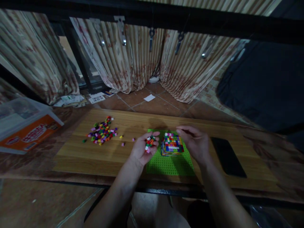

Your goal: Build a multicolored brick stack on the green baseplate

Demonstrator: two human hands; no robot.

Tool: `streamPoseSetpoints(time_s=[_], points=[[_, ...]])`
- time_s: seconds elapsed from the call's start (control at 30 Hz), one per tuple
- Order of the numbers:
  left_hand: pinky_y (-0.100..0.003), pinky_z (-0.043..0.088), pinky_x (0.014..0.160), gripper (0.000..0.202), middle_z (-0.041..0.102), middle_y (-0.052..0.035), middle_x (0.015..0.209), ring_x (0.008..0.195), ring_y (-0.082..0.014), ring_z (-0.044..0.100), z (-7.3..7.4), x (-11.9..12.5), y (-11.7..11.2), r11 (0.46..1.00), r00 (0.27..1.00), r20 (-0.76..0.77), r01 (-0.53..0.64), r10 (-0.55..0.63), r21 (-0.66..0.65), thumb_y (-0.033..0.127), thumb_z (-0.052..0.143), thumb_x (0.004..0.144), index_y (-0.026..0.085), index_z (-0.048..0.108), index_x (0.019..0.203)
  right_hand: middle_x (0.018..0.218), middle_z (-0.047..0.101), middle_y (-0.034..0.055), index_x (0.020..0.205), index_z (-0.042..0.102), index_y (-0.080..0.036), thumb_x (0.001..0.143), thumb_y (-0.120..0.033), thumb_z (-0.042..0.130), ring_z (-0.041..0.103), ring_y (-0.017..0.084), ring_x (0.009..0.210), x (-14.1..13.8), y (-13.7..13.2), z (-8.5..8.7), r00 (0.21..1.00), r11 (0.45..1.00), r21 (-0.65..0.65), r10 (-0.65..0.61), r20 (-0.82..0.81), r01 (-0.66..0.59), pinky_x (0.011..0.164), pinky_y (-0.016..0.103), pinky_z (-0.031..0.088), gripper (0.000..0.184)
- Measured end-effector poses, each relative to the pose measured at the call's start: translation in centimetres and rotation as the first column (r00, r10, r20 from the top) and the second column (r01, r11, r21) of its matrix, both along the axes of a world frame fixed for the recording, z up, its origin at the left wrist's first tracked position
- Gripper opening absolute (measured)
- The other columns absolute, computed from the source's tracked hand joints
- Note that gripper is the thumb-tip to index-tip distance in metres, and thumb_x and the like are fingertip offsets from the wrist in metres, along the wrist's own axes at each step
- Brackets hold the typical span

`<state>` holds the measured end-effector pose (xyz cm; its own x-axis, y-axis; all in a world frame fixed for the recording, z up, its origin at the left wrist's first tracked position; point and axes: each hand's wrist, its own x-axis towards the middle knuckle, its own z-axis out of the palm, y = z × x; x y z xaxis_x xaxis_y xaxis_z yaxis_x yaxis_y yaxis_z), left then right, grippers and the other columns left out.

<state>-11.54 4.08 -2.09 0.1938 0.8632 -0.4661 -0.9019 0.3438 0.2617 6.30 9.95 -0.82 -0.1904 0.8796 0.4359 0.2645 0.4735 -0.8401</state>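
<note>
My left hand (143, 148) is cupped palm up over the left edge of a green baseplate (171, 164), and several small coloured bricks (149, 143) lie in its curled fingers. A many-coloured block of stacked bricks (173, 144) stands on the baseplate's far part. My right hand (194, 141) hovers just right of that block, its fingers curled and pinched toward the block's top edge; whether a brick is between the fingertips I cannot make out.
A pile of loose coloured bricks (102, 130) lies on the wooden table (95, 155) to the left, with a few strays near it. A black phone (227, 156) lies at the right. A plastic box with an orange label (26, 128) sits far left. Curtains hang behind.
</note>
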Motion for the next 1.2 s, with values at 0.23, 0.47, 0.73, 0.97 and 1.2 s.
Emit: streamPoseSetpoints(time_s=[0.23,0.47,0.73,0.97,1.2], points=[[-0.013,0.037,0.035,0.025,0.058,-0.0034,0.059,0.043,-0.0067,0.052,-0.3,0.6,0.2,0.991,0.988,-0.073,-0.133,0.134,0.008,0.012,0.043,0.087,0.007,0.063,0.073,0.093,0.068,0.0011,0.1,0.07,-0.027,0.086,-0.022,0.063,0.063,0.016,0.089,-4.3,-4.3,2.2,0.893,0.941,0.03,0.308,0.327,-0.336,0.081,0.031,0.049,0.017],[-0.015,0.04,0.042,0.022,0.056,-0.0019,0.057,0.046,-0.0072,0.052,0.0,1.3,0.2,0.99,0.987,-0.093,-0.128,0.134,0.067,0.006,0.046,0.082,0.009,0.06,0.065,0.1,0.066,0.005,0.1,0.071,-0.023,0.088,-0.018,0.059,0.061,0.018,0.094,-5.1,-4.6,1.3,0.846,0.932,0.063,0.295,0.443,-0.358,0.086,0.034,0.047,0.018],[-0.013,0.024,0.032,0.014,0.055,0.0011,0.058,0.038,-0.0029,0.043,-0.5,1.3,0.3,0.984,0.965,-0.196,-0.162,0.173,0.069,0.01,0.051,0.082,0.009,0.062,0.072,0.092,0.067,0.0025,0.091,0.072,-0.023,0.085,-0.016,0.06,0.063,0.016,0.09,-5.5,-4.5,0.6,0.932,0.946,-0.007,0.32,0.171,-0.324,0.081,0.03,0.049,0.015],[-0.011,0.024,0.031,0.011,0.047,0.0038,0.055,0.035,-0.0017,0.037,-0.4,1.1,0.1,0.992,0.978,-0.173,-0.106,0.117,0.072,0.011,0.052,0.081,0.011,0.058,0.071,0.09,0.072,0.002,0.094,0.073,-0.025,0.082,-0.028,0.067,0.066,0.015,0.08,-5.0,-4.0,0.7,0.931,0.88,-0.327,0.275,-0.24,-0.345,0.075,0.029,0.052,0.015],[-0.008,0.025,0.03,0.012,0.05,-0.0003,0.064,0.041,-0.0014,0.041,0.1,0.3,-0.1,0.998,0.988,-0.146,-0.049,0.055,0.043,0.013,0.049,0.086,0.008,0.06,0.085,0.075,0.073,0.002,0.094,0.075,-0.022,0.074,-0.032,0.073,0.068,0.013,0.067,-2.8,-2.7,2.8,0.818,0.716,-0.513,0.142,-0.557,-0.474,0.067,0.026,0.055,0.022]])
